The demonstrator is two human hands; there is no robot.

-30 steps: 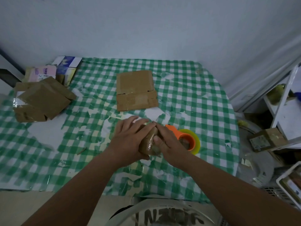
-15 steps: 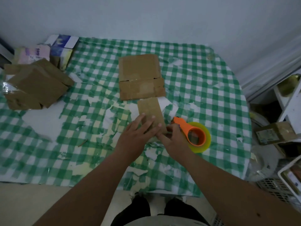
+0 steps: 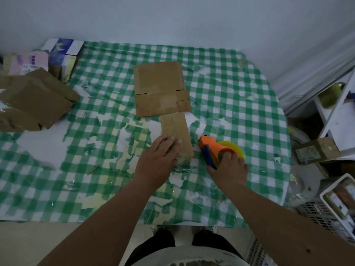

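Near the table's (image 3: 240, 112) middle, a bit toward its near edge, lies the box (image 3: 175, 131), a slim brown parcel. Its long axis runs near edge to far edge, the near end leaning slightly to the right. Its far end touches or just overlaps the flat carton (image 3: 160, 89) behind it.

Left hand (image 3: 159, 156) rests on the box's near-left part. Its fingers (image 3: 167, 143) are laid out nearly straight and close together, tips pointing to the far edge, pressing the box down w/o curling round it. The thumb is hard to make out.

Right hand (image 3: 228, 167) is just right of the box and apart from it, so it's the hand nearer the dispenser (image 3: 219, 148). Its fingers (image 3: 233, 159) are curled over the orange frame by the yellow-green roll, gripping it. The orange nose points far-left at the box's right side, w/ a narrow gap between; the blue part sits beside the thumb.

Judgement: the step in hand looks like taping the box. The next move turns on that gap, i.e. the nose has to go left onto the box, then travel along the long axis. The left hand covers the near end, so it may need to shift or the tape will cross its fingers. I can't tell whether a tape end is free at the nose.
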